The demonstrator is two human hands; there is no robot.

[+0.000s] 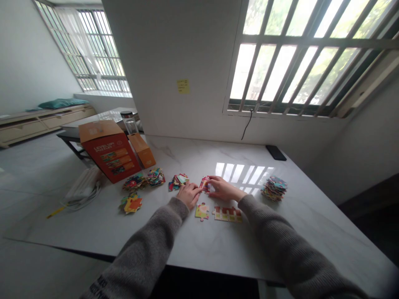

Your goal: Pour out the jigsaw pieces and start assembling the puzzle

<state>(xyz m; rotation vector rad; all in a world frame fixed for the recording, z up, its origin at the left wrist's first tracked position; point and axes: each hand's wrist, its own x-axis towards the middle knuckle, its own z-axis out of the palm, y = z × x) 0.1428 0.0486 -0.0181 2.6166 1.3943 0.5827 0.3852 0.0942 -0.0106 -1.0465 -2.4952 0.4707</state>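
Observation:
Both hands meet over a red and white puzzle piece (205, 182) lying on the white marble table (218, 245). My left hand (189, 194) has its fingers curled and pinches the piece's left side. My right hand (220, 187) grips its right side with bent fingers. Just in front of the hands lie a single colourful piece (202, 211) and a short joined strip of pieces (227, 214). Grey knitted sleeves cover both arms.
Piles of loose pieces lie at the right (274, 188), centre (178, 181) and left (144, 179), with another small heap (131, 203) nearer. A red puzzle box (109, 153) and an orange box (142, 150) stand at the left. A black phone (275, 152) lies by the wall.

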